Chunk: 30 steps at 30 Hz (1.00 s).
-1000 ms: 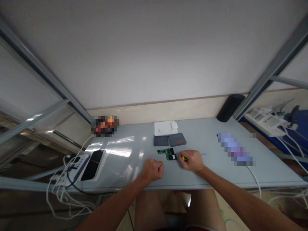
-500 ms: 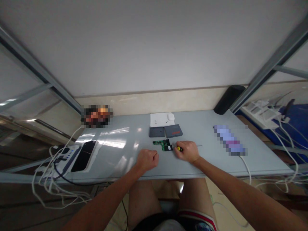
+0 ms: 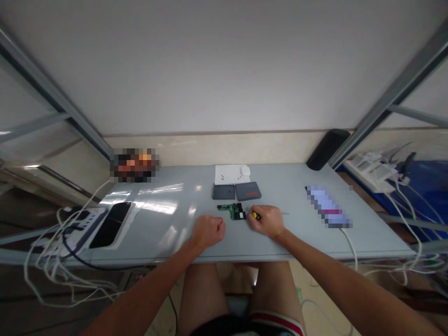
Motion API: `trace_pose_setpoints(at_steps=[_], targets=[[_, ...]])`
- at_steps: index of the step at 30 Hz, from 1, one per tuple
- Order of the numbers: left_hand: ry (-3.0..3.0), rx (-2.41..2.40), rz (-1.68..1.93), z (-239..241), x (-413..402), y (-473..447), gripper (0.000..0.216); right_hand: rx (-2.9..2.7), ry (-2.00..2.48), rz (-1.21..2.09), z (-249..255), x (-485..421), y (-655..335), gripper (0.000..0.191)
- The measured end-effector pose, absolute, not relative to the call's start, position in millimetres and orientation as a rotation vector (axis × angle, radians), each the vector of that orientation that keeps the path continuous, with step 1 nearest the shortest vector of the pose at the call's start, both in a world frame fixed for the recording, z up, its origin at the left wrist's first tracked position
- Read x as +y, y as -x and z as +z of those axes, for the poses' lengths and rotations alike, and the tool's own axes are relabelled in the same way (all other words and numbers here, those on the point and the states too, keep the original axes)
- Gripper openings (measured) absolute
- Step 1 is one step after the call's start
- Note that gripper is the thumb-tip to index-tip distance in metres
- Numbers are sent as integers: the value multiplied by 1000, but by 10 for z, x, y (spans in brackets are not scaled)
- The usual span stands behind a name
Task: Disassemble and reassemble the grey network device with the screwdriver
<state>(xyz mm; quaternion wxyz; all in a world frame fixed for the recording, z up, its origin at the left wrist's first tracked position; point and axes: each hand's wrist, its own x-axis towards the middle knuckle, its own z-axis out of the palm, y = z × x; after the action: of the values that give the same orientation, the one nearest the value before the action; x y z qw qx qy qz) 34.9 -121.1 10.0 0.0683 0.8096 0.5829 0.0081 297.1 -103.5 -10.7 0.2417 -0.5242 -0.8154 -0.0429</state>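
My right hand [image 3: 267,220] is wrapped round a screwdriver [image 3: 256,216] with a yellow and black handle. Its thin shaft sticks out to the right, beyond my knuckles. Left of that hand lies a green circuit board [image 3: 232,211] with black parts and a small white label. My left hand [image 3: 209,230] rests on the table as a fist, just short of the board, and nothing shows in it. Behind the board are two dark grey casing halves, a plain one [image 3: 223,192] and one with red lettering [image 3: 248,191].
A white sheet [image 3: 226,173] at the back bears several tiny dark screws and a white rounded case [image 3: 244,171]. On the grey table [image 3: 168,233] are a black cylinder [image 3: 328,149], a phone with a cable [image 3: 327,205], and a black-topped slab [image 3: 111,224] beside a cabled power strip [image 3: 82,233].
The view has shifted a little, so everything sits slightly further left. Both hands keep their pose, and the board and casing halves stay in place on the table.
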Motion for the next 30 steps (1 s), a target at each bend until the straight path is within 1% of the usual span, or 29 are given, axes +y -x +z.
trace_pose_setpoints(at_steps=[9, 23, 30], targets=[[-2393, 1756, 108, 111, -1204, -367, 40, -2215, 1373, -130, -111, -1024, -2972, 24], [-2439, 1807, 11, 166, -1230, -404, 43, -2179, 1534, -102, -85, -1013, -2946, 22], [-2445, 1838, 44, 154, -1241, -405, 42, -2172, 1562, -105, -61, -1018, -2935, 21]])
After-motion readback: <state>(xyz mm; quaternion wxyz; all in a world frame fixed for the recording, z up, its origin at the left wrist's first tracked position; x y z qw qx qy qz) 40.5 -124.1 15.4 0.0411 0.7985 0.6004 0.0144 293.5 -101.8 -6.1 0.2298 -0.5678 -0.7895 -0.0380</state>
